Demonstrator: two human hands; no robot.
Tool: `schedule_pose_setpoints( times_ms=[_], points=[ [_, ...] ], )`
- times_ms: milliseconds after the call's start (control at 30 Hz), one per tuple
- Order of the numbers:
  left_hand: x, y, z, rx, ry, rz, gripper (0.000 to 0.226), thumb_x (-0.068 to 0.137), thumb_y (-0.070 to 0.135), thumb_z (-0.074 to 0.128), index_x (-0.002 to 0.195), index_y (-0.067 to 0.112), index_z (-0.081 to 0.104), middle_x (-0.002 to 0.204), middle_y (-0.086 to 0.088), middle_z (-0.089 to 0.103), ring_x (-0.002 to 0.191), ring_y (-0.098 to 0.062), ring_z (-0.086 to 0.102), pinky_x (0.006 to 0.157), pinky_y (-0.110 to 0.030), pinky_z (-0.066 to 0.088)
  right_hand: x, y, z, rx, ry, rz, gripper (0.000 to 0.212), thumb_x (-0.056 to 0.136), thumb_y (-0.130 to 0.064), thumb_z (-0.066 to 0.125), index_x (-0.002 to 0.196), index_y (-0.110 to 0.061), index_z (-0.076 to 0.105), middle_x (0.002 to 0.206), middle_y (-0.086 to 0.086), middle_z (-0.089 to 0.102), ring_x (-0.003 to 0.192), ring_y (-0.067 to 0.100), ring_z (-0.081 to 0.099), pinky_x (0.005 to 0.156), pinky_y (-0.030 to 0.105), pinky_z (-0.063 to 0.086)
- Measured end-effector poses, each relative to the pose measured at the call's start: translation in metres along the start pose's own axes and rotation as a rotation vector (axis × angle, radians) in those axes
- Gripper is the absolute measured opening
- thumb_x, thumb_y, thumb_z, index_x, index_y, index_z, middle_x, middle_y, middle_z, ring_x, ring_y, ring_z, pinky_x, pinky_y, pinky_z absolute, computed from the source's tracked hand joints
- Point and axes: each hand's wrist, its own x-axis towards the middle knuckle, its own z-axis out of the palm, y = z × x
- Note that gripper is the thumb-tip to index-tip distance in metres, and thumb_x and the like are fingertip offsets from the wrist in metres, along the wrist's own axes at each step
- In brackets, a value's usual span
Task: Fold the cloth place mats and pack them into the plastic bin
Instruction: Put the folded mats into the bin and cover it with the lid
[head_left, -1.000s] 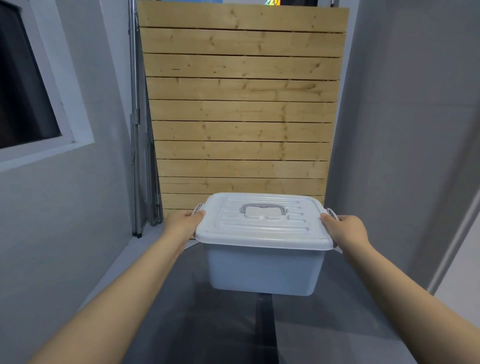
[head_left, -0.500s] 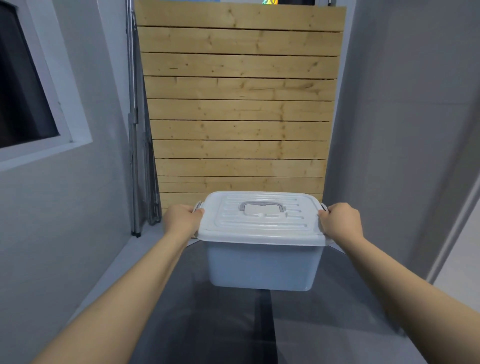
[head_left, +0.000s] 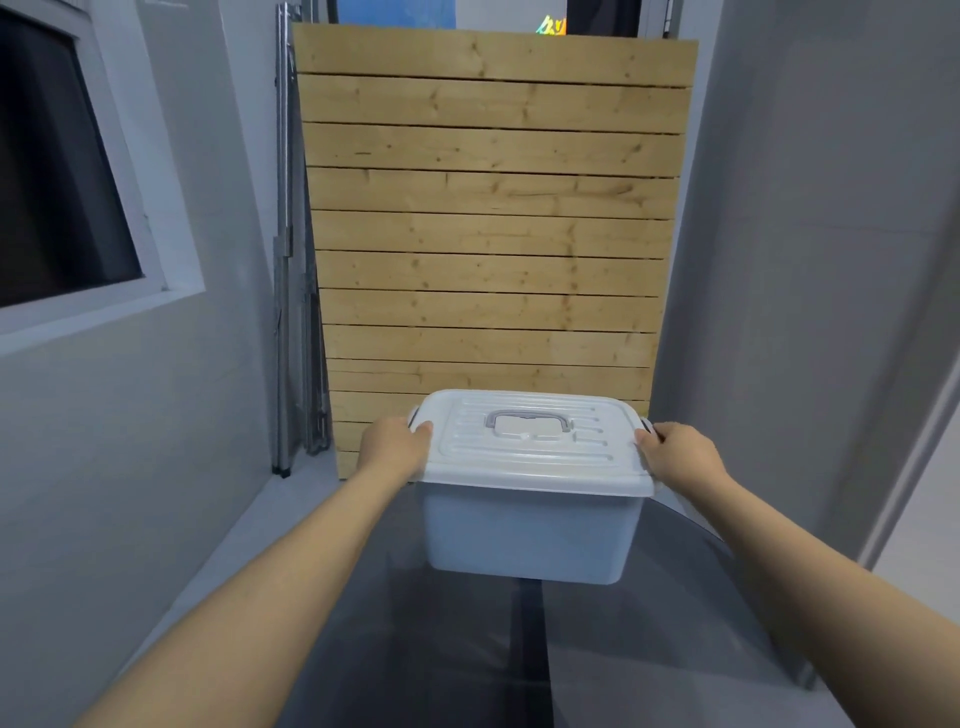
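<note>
1. Plastic bin (head_left: 530, 530), pale, lid (head_left: 535, 441) closed, sits at the far end of a dark glass table (head_left: 415, 649).
2. Left hand (head_left: 395, 449) grips the bin's left end at the lid rim; thumb on top, fingers curled under the edge.
3. Right hand (head_left: 678, 454) grips the right end likewise.
4. Wooden slat panel (head_left: 488, 218) stands upright just behind the bin.
5. Place mats: not visible.

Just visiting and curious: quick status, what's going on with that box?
Left hand and right hand grip the ends of the plastic bin. Lid on. Bin on dark table. No place mats in view.
</note>
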Motion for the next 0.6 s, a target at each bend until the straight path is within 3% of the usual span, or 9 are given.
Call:
schedule_pose_setpoints(
  times_ms=[100, 200, 300, 400, 467, 600],
  points=[
    [-0.018, 0.010, -0.006, -0.038, -0.003, 0.031, 0.037, 0.098, 0.031, 0.039, 0.113, 0.007, 0.062, 0.111, -0.009, 0.064, 0.088, -0.025, 0.052, 0.068, -0.027, 0.035, -0.025, -0.003, -0.010, 0.095, -0.053, -0.017, 0.028, 0.098, -0.031, 0.035, 0.100, -0.012, 0.055, 0.102, 0.013, 0.057, 0.097, 0.031, 0.051, 0.075, 0.032, 0.035],
    [-0.043, 0.025, -0.021, -0.084, 0.024, 0.077, 0.033, 0.098, 0.028, 0.036, 0.112, 0.008, 0.058, 0.118, -0.005, 0.061, 0.094, -0.025, 0.052, 0.069, -0.028, 0.035, -0.055, -0.011, -0.025, 0.200, 0.007, -0.060, 0.044, 0.098, -0.031, 0.038, 0.130, -0.004, 0.048, 0.130, 0.013, 0.055, 0.121, 0.031, 0.048, 0.093, 0.035, 0.037],
    [-0.068, 0.042, -0.038, -0.153, 0.019, 0.097, 0.038, 0.096, 0.025, 0.036, 0.124, 0.008, 0.055, 0.132, -0.008, 0.056, 0.113, -0.027, 0.052, 0.084, -0.030, 0.040, -0.088, -0.023, -0.049, 0.335, 0.076, -0.144, 0.042, 0.096, -0.027, 0.042, 0.134, -0.010, 0.049, 0.136, 0.007, 0.053, 0.125, 0.025, 0.047, 0.100, 0.036, 0.037],
    [-0.099, 0.058, -0.052, -0.273, 0.032, 0.148, 0.041, 0.097, 0.026, 0.040, 0.136, 0.015, 0.048, 0.141, 0.001, 0.049, 0.127, -0.019, 0.046, 0.090, -0.023, 0.033, -0.124, -0.039, -0.079, 0.488, 0.155, -0.241, 0.036, 0.094, -0.022, 0.046, 0.128, -0.017, 0.055, 0.129, 0.000, 0.058, 0.120, 0.017, 0.051, 0.096, 0.029, 0.038],
    [-0.119, 0.067, -0.058, -0.347, 0.041, 0.177, 0.038, 0.096, 0.024, 0.042, 0.131, 0.016, 0.053, 0.136, 0.001, 0.053, 0.120, -0.018, 0.050, 0.086, -0.021, 0.032, -0.155, -0.055, -0.102, 0.664, 0.157, -0.352, 0.027, 0.093, -0.019, 0.050, 0.117, -0.024, 0.060, 0.119, -0.002, 0.064, 0.112, 0.015, 0.059, 0.096, 0.032, 0.044],
    [-0.155, 0.064, -0.059, -0.438, 0.034, 0.202, 0.033, 0.094, 0.021, 0.043, 0.124, 0.016, 0.057, 0.120, 0.005, 0.058, 0.099, -0.011, 0.051, 0.079, -0.020, 0.034, -0.243, -0.078, -0.151, 1.019, 0.120, -0.655, 0.021, 0.093, -0.011, 0.052, 0.105, -0.024, 0.063, 0.093, 0.002, 0.073, 0.085, 0.014, 0.068, 0.077, 0.024, 0.054]
  ],
)
